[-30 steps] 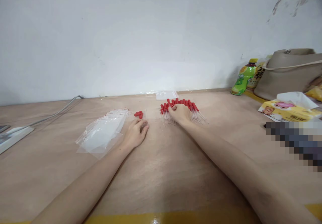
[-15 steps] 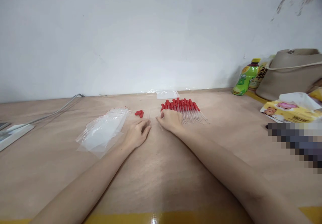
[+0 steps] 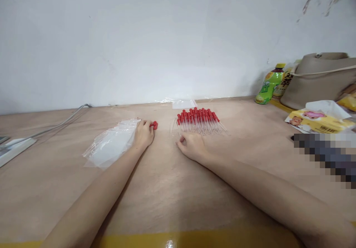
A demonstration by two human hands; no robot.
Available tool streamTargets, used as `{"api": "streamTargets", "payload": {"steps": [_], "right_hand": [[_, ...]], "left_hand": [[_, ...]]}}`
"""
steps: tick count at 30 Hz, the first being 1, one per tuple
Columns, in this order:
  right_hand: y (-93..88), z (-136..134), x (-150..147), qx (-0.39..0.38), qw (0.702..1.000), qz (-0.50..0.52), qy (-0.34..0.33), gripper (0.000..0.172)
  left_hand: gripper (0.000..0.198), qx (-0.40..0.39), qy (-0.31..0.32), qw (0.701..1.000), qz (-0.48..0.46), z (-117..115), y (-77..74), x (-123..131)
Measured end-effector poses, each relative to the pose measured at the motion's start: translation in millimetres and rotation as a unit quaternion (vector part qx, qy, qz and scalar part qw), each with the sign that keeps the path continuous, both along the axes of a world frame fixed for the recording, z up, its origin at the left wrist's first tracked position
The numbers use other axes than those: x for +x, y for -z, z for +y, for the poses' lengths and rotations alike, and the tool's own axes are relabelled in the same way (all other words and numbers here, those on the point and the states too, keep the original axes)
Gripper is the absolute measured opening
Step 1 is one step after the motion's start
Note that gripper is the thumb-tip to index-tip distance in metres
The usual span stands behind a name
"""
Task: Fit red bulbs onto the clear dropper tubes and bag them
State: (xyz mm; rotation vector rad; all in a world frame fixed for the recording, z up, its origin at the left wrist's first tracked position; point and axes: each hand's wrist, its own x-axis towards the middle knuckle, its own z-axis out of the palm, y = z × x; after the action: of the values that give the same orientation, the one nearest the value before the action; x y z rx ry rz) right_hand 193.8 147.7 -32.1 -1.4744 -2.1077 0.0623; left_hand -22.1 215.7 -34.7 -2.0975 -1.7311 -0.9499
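Note:
My left hand [image 3: 144, 133] is at the small pile of red rubber bulbs [image 3: 155, 125], its fingers closed on one at the pile's left side; the fingertips partly hide it. My right hand [image 3: 192, 146] is closed in a pinch just in front of the droppers; whatever thin thing it holds is too faint to make out. Behind it lies a row of clear droppers with red bulbs [image 3: 196, 115], bulbs toward the wall. A few thin clear tubes [image 3: 173, 127] without bulbs lie left of that row. Clear plastic bags [image 3: 112, 144] are fanned out left of my left hand.
A white sheet or bag [image 3: 184, 104] lies by the wall. At the right stand a green drink bottle [image 3: 269, 84], a beige bag [image 3: 314, 81] and a yellow tissue pack [image 3: 319, 121]. A grey cable [image 3: 69, 117] runs along the left.
My left hand has left the clear tubes and moved left to the red bulbs. My right hand has drawn back toward me from the droppers' left end.

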Motion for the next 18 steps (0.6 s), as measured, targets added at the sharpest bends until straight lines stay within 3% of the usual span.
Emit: {"api": "streamTargets", "payload": {"steps": [8,14,18], "right_hand": [[1.7,-38.4,48.9,0.071,0.995,-0.019,-0.073,0.016],[-0.4,-36.9,49.8,0.090,0.991,-0.025,-0.099,0.016],[-0.4,-34.7,49.0,0.112,0.989,-0.001,-0.098,0.016]], "left_hand": [[0.012,-0.026,0.014,0.999,-0.027,0.7,-0.2,-0.7],[0.013,-0.005,0.010,0.998,-0.060,0.6,1.5,-0.6],[0.013,0.046,0.025,0.996,-0.073,-11.4,-3.0,3.9]]}}
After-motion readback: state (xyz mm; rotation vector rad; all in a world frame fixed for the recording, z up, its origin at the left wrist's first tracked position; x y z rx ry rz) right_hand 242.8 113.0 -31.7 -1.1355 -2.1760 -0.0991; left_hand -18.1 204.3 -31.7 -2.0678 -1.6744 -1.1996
